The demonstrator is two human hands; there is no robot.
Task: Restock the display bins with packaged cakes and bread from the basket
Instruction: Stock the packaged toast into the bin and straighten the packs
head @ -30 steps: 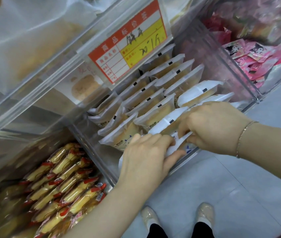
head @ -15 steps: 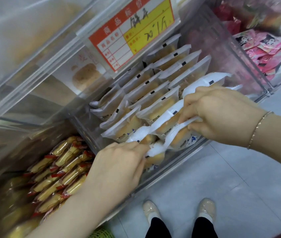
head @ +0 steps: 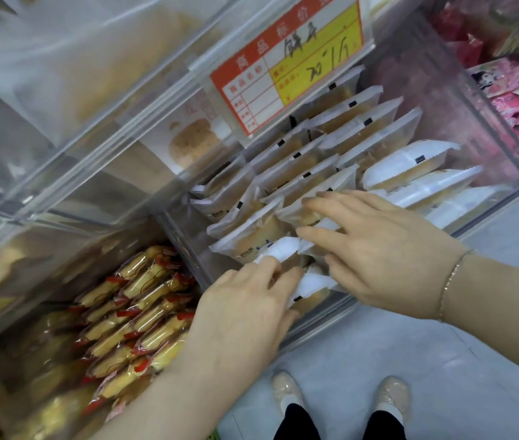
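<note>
Front of the clear bin [head: 502, 173]: a cake packet [head: 278, 249], lying crosswise, is pinched by the left hand [head: 245, 315]; the right hand [head: 385, 249], fingers spread, is pressed on neighbouring packets.

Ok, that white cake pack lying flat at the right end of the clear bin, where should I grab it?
Pinch the cake pack by its crimped right end seal, coming from above with the right hand. It lies tilted over the upright rows, so that flat seal sticks up free while the bin wall blocks the side.
</note>
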